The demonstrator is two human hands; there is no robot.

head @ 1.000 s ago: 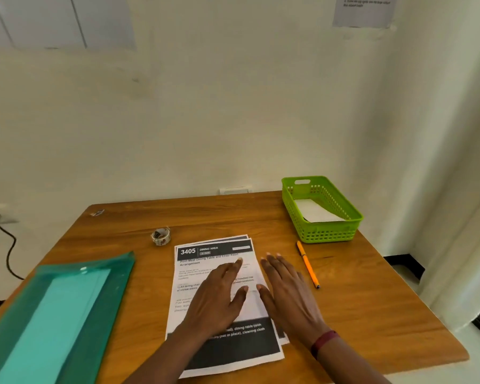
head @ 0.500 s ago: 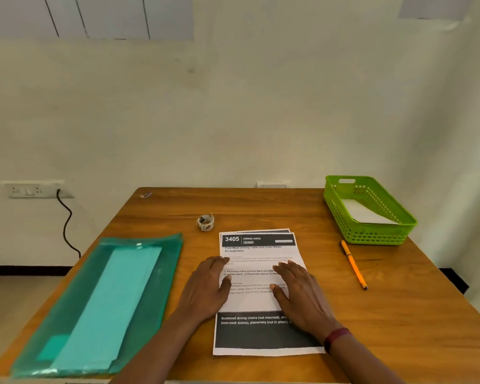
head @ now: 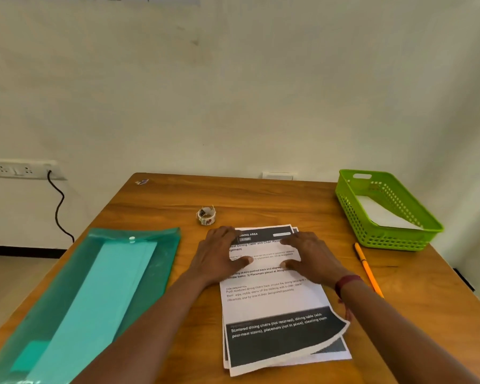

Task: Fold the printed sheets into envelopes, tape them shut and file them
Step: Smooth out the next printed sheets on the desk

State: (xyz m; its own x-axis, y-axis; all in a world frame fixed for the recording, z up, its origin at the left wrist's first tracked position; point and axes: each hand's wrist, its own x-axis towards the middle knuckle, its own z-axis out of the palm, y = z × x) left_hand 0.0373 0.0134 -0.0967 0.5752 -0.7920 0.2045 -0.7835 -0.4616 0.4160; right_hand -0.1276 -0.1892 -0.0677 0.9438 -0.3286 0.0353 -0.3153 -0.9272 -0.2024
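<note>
Printed sheets (head: 272,300) stacked on bench (head: 261,195), near right corner curling. Left hand (head: 219,253) and right hand (head: 311,259) flat on far half, fingers straight. Green folder (head: 67,286) left, pen (head: 367,270) right. Beyond: tape roll (head: 206,216), green basket (head: 352,214) far right.

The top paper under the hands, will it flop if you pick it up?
Probably floppy: the top printed sheet looks thin, and its near right corner curls up off the stack. It may slide easily too: the left hand and right hand lie flat on it.
</note>
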